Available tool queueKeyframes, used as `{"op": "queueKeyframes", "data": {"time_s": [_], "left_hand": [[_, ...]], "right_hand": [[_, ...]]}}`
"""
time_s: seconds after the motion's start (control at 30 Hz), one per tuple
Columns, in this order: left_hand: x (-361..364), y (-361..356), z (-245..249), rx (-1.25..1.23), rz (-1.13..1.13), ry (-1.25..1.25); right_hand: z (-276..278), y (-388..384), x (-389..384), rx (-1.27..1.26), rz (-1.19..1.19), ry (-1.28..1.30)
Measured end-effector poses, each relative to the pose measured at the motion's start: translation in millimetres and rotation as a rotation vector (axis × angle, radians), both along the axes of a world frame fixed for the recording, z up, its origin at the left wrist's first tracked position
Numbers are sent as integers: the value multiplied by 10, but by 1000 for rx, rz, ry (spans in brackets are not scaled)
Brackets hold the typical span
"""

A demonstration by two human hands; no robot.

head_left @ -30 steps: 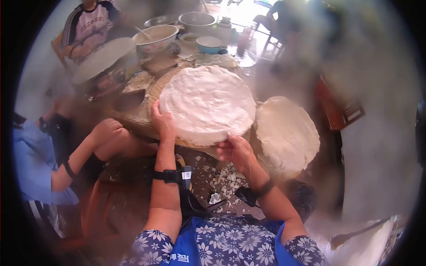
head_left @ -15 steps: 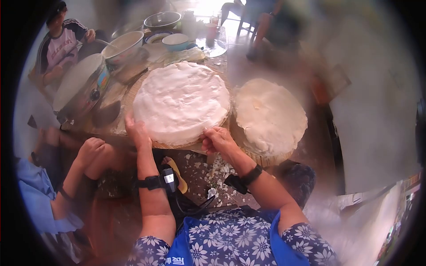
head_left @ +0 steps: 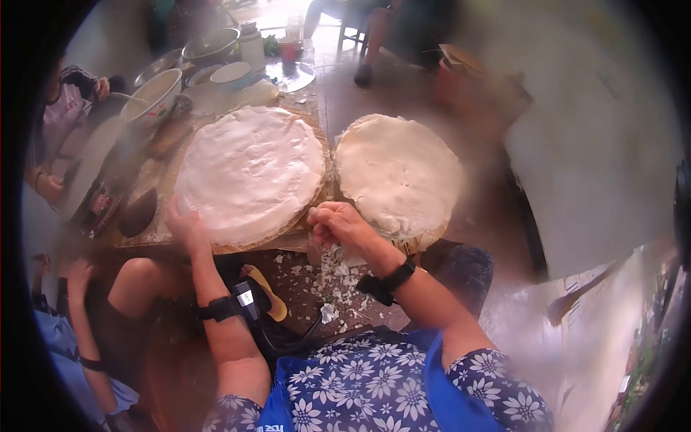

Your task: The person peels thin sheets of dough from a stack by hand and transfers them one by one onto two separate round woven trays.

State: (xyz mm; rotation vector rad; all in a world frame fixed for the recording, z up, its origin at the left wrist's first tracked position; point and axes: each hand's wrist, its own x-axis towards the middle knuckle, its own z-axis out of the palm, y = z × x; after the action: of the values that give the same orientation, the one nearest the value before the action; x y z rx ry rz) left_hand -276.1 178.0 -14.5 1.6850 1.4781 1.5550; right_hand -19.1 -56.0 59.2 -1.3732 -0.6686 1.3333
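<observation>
A large round white sheet-like layer (head_left: pixel 248 169), wrinkled on top, lies on a round woven tray (head_left: pixel 322 162) at the table's near side. My left hand (head_left: pixel 188 229) is at the tray's near left edge, thumb above and the other fingers partly hidden along the rim, gripping it. Just off the near right edge, my right hand (head_left: pixel 338 222) is closed in a pinch; what is in its fingertips is too small to make out. A second round, creamier layer (head_left: pixel 399 169) with a ragged rim lies to the right on its own woven mat (head_left: pixel 425 239).
Bowls (head_left: pixel 210 45), a jar (head_left: pixel 251 47) and a red cup (head_left: pixel 288 49) stand at the table's far end. White flakes (head_left: pixel 335 277) litter the floor below. People sit at the left; one co-worker's hand (head_left: pixel 78 277) is near my left arm. A broom (head_left: pixel 576 299) is at right.
The view has shifted, so both round layers appear farther left. My right hand has come away from the white layer's near edge, its fingers still pinched. My left hand stays at the tray's edge.
</observation>
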Motion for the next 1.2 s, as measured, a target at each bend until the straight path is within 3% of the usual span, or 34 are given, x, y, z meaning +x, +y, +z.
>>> {"op": "queueKeyframes", "data": {"time_s": [0.1, 0.13, 0.23, 0.3, 0.37, 0.43, 0.47, 0.5, 0.57, 0.77, 0.97, 1.2], "left_hand": [[153, -330, 486, 111, 118, 200], [211, -372, 539, 155, 146, 181], [392, -535, 676, 70, -230, -225], [620, -724, 740, 124, -352, -226], [844, -981, 789, 74, -548, -277], [1045, -1223, 778, 88, -802, -106], [1165, -1384, 820, 45, -920, -75], [1286, -1539, 861, 1, -1040, -46], [1492, -1757, 771, -65, -1166, 66], [1695, -1863, 380, -404, -1260, 371], [1805, -1897, 143, -306, -1298, 440], [1839, -1890, 323, -368, -1305, 485]], "right_hand": [[-77, -315, 530, 30, -223, -199], [-38, -487, 675, 14, -189, -209], [-32, -873, 901, -75, -30, -245], [-259, -1008, 861, -174, 157, -277], [-446, -1071, 781, -209, 149, -364], [-747, -1110, 789, -183, 68, -435], [-901, -1112, 837, -111, 44, -630], [-984, -1113, 870, -67, 20, -666], [-1063, -1107, 933, 19, -29, -746], [-873, -1120, 916, -39, -107, -772], [-902, -1081, 949, -66, -122, -742], [-974, -1082, 1017, -4, -132, -796]]}}
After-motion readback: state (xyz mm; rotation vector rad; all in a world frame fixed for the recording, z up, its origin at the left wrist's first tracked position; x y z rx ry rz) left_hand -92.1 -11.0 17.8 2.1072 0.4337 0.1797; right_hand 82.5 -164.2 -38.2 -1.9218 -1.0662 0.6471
